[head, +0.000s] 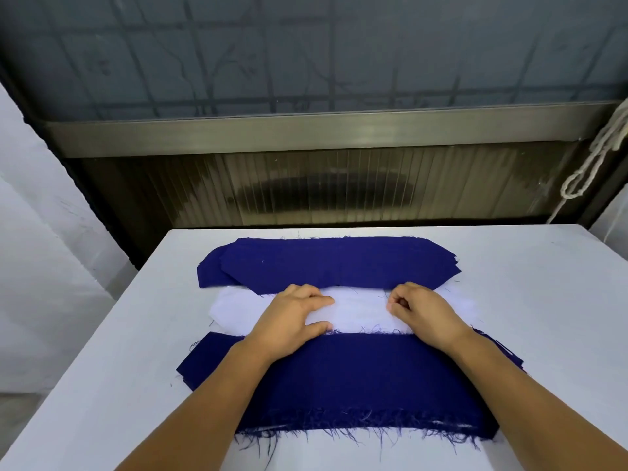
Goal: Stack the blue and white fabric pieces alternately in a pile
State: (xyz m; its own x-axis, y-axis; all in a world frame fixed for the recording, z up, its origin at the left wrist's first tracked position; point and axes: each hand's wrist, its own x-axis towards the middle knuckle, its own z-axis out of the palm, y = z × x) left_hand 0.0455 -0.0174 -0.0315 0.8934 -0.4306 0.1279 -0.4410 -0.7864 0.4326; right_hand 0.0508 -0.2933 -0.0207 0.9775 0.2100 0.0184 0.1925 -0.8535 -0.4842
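I saw the left hand (295, 312) w/ fingers flat on the white fabric (360, 311), right hand (419, 309) pinching it, btwn two blue fabric piles (333, 263) on the surface (102, 368).

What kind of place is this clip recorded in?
Probably a small garment or textile workroom: cut blue fabric pieces with frayed edges and a white piece lie on a plain white table, set against a ribbed-glass window.
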